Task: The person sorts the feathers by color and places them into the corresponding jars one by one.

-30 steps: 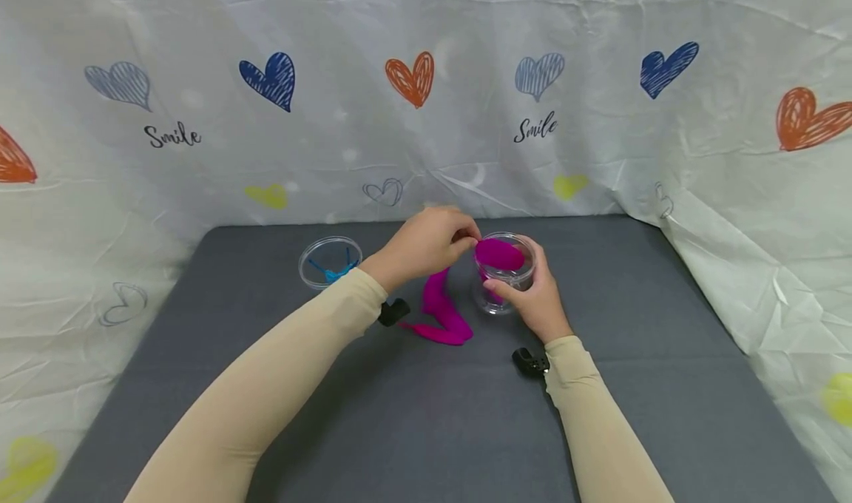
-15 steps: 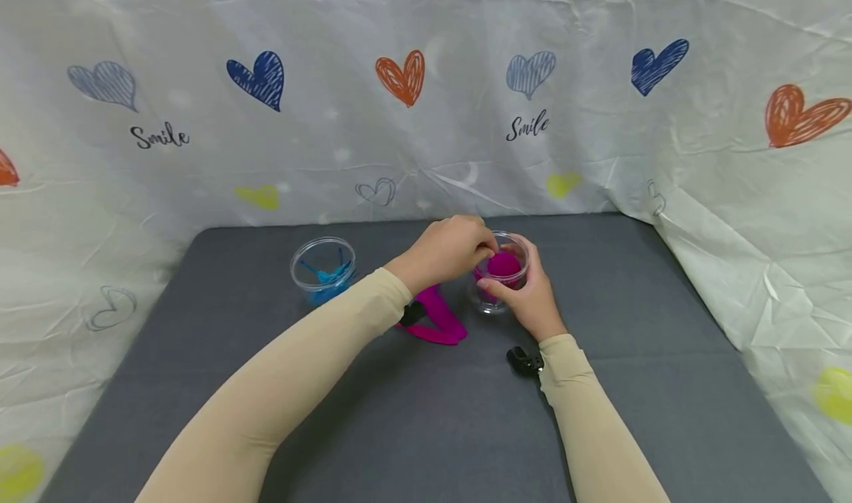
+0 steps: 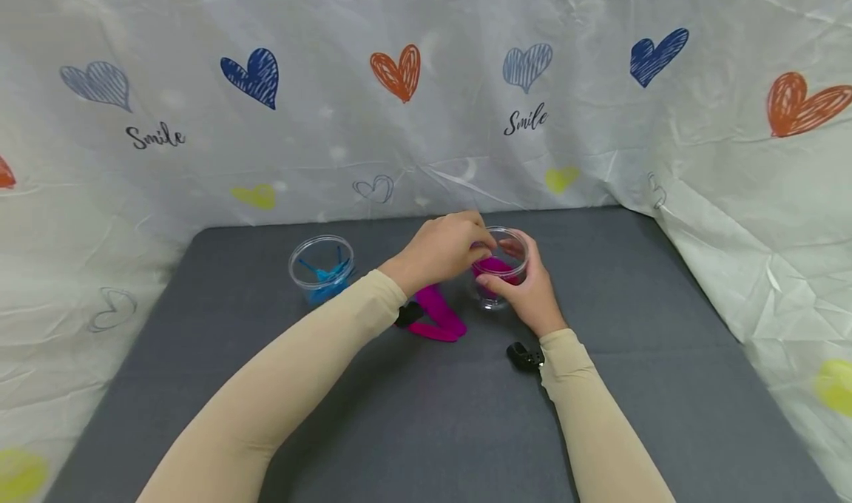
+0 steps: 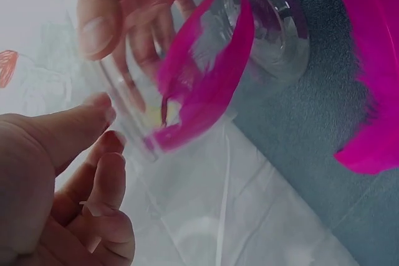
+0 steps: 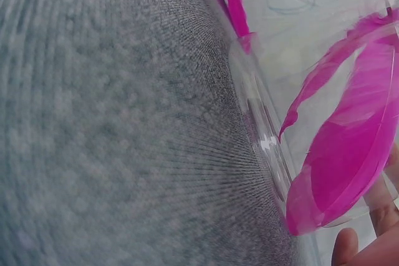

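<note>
My right hand (image 3: 535,299) grips a clear plastic jar (image 3: 491,305), its thumb at the front and fingers round the far side. Inside the jar, magenta feathers (image 4: 212,101) stand against the wall, seen through the plastic in both wrist views. Over the rim hovers my left hand (image 3: 449,244), its thumb and index tips close together. In the left wrist view these fingertips (image 4: 112,141) are right at the rim, apart from the feathers, with nothing visible between them. More magenta feather (image 3: 439,314) lies on the table beside the jar, partly hidden by the left wrist.
A second clear jar (image 3: 293,270) stands at the left, with blue feather-like pieces (image 3: 326,285) and thin stems in it. The table has a dark grey cloth (image 3: 426,414). Behind it hangs a white curtain (image 3: 452,140) printed with hearts. Each wrist wears a black camera (image 3: 523,356).
The magenta feather that my left hand pinched above the jar has gone down inside it. The left hand moved right to the rim, and its fingers came off the feather.
</note>
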### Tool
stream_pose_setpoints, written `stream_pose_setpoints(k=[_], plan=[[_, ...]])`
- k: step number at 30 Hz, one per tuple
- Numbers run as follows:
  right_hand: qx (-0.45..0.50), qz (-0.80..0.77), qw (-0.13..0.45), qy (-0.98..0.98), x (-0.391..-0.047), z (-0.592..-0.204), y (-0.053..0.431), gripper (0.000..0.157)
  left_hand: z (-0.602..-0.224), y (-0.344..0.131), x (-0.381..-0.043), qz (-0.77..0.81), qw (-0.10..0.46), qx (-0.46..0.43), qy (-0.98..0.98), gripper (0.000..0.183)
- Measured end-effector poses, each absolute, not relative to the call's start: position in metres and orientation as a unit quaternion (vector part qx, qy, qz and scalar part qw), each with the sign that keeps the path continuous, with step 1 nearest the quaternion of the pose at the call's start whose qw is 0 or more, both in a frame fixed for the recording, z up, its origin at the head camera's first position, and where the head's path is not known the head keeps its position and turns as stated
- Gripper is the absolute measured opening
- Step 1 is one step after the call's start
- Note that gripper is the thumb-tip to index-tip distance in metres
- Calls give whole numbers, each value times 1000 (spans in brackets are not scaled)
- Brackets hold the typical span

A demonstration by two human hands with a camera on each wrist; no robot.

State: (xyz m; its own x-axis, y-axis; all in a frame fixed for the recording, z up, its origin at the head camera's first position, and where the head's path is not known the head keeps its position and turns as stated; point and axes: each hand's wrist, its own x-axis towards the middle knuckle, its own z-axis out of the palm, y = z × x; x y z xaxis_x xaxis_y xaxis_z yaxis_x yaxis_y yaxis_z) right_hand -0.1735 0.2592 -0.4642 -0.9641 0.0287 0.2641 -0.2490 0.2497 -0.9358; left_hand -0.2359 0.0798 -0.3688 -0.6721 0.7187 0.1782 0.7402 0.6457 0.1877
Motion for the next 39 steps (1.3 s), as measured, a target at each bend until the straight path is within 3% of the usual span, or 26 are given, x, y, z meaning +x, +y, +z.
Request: stream_pose_setpoints(k=[10,18,29,35,39], plan=[[70,603,121,-785,-172,-463,260,86,-366,44,-231,-210,66,-329,-918,23],[69,601,128,-786,-169,-462,263,86,-385,17,-229,-196,13,-285,-938,16],[67,595,123,-792,-168,-462,260,86,-430,-9,-219,-144,-97,-231,-957,30],[69,602,126,-785,-169,-462,257,85,-440,-9,-215,-149,-120,-219,-957,42],[69,599,122,-789,-170,-461,254,85,-444,-11,-213,-151,-128,-208,-958,35]])
